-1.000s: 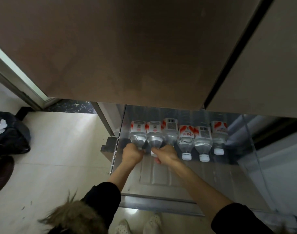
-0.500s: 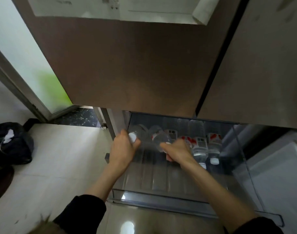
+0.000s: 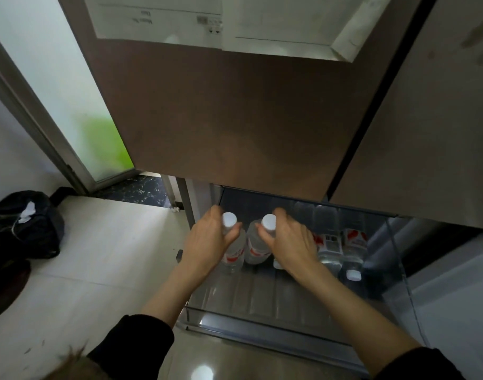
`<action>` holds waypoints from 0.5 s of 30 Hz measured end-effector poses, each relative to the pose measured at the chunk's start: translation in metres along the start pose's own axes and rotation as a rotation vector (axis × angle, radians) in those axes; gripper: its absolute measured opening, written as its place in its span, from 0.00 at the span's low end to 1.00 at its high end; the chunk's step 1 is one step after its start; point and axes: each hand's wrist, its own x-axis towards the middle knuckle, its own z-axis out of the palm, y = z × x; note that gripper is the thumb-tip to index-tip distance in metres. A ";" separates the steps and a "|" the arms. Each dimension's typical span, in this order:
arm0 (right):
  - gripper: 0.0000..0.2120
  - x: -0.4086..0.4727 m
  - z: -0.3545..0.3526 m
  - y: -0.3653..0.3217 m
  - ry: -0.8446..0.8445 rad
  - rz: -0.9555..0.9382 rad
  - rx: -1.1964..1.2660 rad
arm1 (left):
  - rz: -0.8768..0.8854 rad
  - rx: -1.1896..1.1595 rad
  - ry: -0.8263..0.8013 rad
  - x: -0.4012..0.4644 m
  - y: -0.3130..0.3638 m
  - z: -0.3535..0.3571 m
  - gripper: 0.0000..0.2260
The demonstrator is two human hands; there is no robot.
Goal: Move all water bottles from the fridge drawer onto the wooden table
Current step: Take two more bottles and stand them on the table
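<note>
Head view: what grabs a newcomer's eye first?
Two hands at centre: the left hand and right hand each hold a white-capped water bottle by the neck, above the open fridge drawer. More bottles lie in the drawer to the right, under the brown fridge door.

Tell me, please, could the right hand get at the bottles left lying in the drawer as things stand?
Probably not yet: the right hand is already closed on a bottle. The lying bottles sit uncovered just beside it, so once freed it likely could.
</note>
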 end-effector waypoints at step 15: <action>0.14 -0.043 -0.034 -0.114 0.164 -0.365 0.269 | 0.057 -0.266 0.432 -0.058 -0.015 -0.172 0.10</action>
